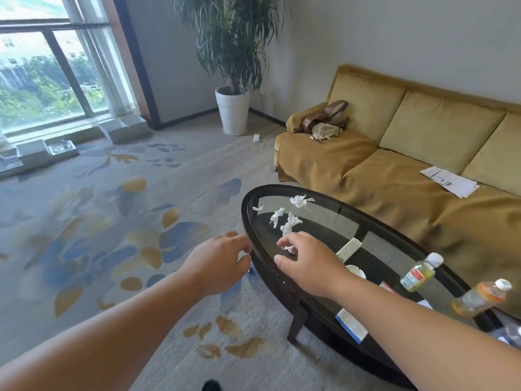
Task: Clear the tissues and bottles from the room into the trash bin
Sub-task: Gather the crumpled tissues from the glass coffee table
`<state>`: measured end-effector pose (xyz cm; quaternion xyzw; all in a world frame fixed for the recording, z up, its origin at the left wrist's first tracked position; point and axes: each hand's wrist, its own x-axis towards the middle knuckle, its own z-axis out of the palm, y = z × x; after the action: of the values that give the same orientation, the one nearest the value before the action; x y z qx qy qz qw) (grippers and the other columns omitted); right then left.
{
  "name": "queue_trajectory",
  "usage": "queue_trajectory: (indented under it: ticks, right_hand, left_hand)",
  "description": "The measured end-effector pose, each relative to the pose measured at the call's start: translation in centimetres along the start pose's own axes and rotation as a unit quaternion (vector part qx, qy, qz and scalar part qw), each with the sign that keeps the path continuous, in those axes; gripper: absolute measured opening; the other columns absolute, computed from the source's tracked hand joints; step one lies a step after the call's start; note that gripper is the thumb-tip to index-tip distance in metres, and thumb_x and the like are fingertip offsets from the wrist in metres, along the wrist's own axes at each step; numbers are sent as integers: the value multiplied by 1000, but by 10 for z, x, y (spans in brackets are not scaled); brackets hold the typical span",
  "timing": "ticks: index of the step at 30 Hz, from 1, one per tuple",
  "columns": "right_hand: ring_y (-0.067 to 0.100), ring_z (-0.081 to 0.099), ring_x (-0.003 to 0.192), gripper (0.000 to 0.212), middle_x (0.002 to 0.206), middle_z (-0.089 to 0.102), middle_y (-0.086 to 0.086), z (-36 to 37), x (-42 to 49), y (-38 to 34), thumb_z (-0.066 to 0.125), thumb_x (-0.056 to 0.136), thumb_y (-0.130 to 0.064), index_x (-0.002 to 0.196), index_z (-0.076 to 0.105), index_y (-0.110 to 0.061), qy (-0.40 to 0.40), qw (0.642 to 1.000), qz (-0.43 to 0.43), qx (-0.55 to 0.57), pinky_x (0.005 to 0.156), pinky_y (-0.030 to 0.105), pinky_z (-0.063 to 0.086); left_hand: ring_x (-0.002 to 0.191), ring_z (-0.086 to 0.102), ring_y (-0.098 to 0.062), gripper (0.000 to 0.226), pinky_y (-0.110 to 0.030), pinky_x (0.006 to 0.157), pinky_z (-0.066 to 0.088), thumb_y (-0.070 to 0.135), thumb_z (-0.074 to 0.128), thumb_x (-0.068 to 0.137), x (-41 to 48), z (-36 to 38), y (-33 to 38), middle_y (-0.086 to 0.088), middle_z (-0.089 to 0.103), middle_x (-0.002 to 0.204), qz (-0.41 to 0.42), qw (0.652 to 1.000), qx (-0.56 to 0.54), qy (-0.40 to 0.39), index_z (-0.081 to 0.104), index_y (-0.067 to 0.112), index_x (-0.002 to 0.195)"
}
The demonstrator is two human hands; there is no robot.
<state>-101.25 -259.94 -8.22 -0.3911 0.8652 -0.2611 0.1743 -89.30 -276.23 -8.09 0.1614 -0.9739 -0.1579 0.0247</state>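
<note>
My right grip [307,263] pinches a tissue scrap [288,247] on the bench [332,224]; left grip [218,261] curled alongside, contents indeterminate.

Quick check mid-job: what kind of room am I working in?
Probably a living room or hotel-style lounge: a long mustard sofa against the wall, an oval glass coffee table before it, and a tall potted plant near the big window.
</note>
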Motion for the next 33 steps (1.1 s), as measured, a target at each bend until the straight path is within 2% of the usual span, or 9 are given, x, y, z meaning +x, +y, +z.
queue_trajectory:
  ticks: [4, 8, 13, 18, 23, 28, 33]
  right_hand:
    - [9, 52, 102, 34, 120, 53, -7, 1, 52, 6, 56, 88, -42, 118, 57, -26, 11, 1000, 18, -3, 86, 26, 43]
    - [9, 53, 107, 35, 122, 53, -9, -3, 104, 8, 56, 88, -43, 119, 57, -28, 27, 998, 51, 1, 91, 31, 45]
    - [5, 52, 102, 31, 121, 53, -9, -3, 159, 21, 58, 88, -40, 116, 59, -27, 43, 994, 99, 19, 86, 24, 42]
    - [10, 54, 108, 33, 124, 52, -10, -3, 194, 45, 57, 89, -41, 119, 57, -27, 40, 989, 144, 16, 89, 29, 46]
    - [10, 54, 106, 33, 120, 52, -11, 3, 226, 89, 57, 89, -41, 120, 56, -28, 29, 978, 202, 34, 87, 29, 47]
    - [9, 53, 107, 33, 123, 51, -10, 4, 279, 132, 56, 90, -39, 121, 55, -28, 24, 975, 213, 57, 83, 24, 41]
    - [11, 54, 106, 34, 124, 51, -9, -1, 322, 161, 56, 90, -40, 121, 55, -27, 6, 972, 224, 65, 84, 26, 44]
  left_hand:
    - [95, 59, -13, 23, -29, 80, 51, 35, 45, 95, 57, 0, -25, 8, 59, 111, 17, 1000, -8, -14, 60, 28, 111]
    - [91, 59, -13, 22, -31, 80, 52, 32, 45, 95, 123, -3, -52, 7, 59, 108, 44, 998, -25, -29, 61, 26, 108]
    - [89, 60, -14, 22, -33, 79, 54, 30, 44, 95, 193, -1, -78, 7, 60, 108, 86, 994, -31, -55, 61, 24, 107]
    - [88, 60, -13, 23, -32, 78, 55, 31, 44, 96, 249, 14, -95, 7, 59, 106, 98, 991, -35, -88, 62, 25, 109]
    - [88, 61, -15, 21, -36, 79, 55, 31, 44, 95, 300, 47, -102, 7, 59, 104, 106, 986, -31, -128, 61, 26, 107]
    - [86, 61, -16, 21, -36, 77, 56, 31, 45, 94, 361, 80, -98, 7, 59, 104, 102, 981, -22, -163, 61, 27, 106]
    - [88, 62, -15, 24, -35, 78, 56, 32, 44, 94, 415, 98, -91, 8, 59, 108, 106, 976, -31, -190, 61, 28, 111]
